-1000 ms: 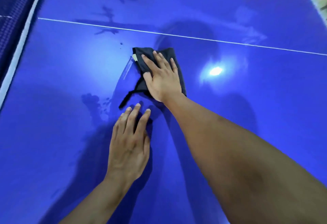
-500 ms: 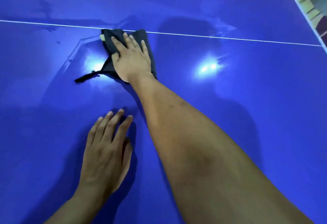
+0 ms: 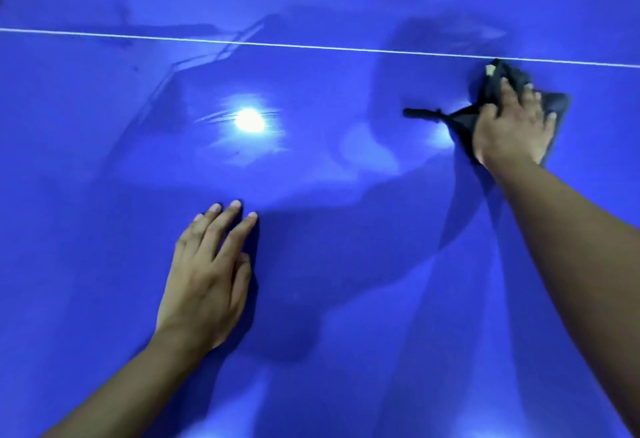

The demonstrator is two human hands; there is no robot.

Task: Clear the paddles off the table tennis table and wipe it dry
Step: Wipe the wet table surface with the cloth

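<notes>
Both hands lie flat on the blue tabletop (image 3: 104, 195), left hand (image 3: 204, 282) empty, right hand (image 3: 509, 129) pressing the dark cloth (image 3: 464, 121) under straight fingers (image 3: 507, 89) beside the white line (image 3: 277, 43); I see no paddles, so I judge clearing done and wiping unfinished.

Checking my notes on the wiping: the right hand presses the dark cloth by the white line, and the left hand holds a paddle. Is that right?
Not quite. In the head view the left hand holds no paddle; it rests flat on the table. The right hand does press the cloth by the white line.
</notes>
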